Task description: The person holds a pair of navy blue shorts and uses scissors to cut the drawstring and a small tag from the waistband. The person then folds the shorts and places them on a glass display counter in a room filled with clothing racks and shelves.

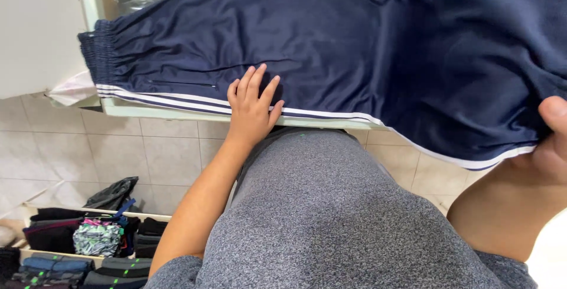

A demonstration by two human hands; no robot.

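The navy trousers (331, 46) lie flat across the table (177, 111), waistband to the left, white side stripes along the near edge, the leg end running off to the right; the work in hand looks like smoothing and laying out the garment, judged from how it is spread; the left hand (251, 109) rests palm down on the cloth near the striped edge, fingers spread and flat, gripping nothing, only pressing; the right hand (546, 147) holds the leg end at the right edge of view, thumb on top of the cloth and the rest beneath, a pinch on the fabric, though the fingers under it are hidden; a next move would call for keeping the left palm firm while the right keeps the cloth taut; below left, a box (77, 247) of folded clothes stands on the tiled floor (165, 159)
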